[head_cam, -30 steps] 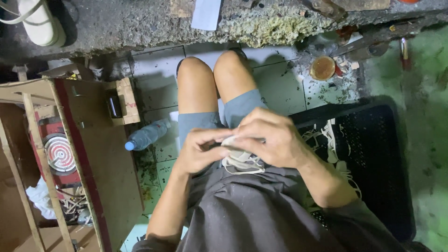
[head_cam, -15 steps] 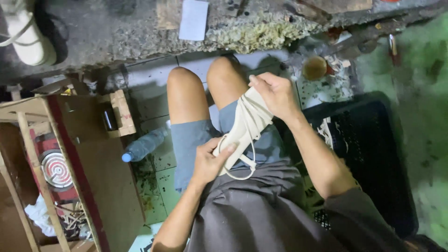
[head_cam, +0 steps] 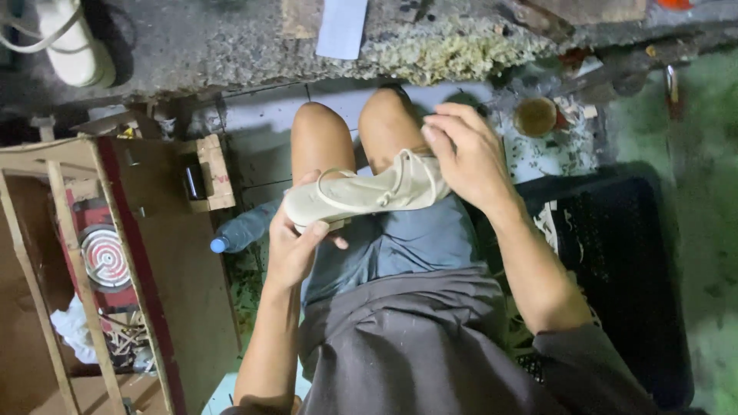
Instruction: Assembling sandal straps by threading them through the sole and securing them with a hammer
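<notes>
The sandal (head_cam: 361, 196) lies across the lap between both hands: left hand (head_cam: 296, 246) closed on its toe end, right hand (head_cam: 465, 157) loosely curled over the strapped heel. Its straps look attached; any finishing remains.

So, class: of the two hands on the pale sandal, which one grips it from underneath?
The left hand: it cups the toe end of the sandal from below, while the right hand rests over the heel end from above.
</notes>
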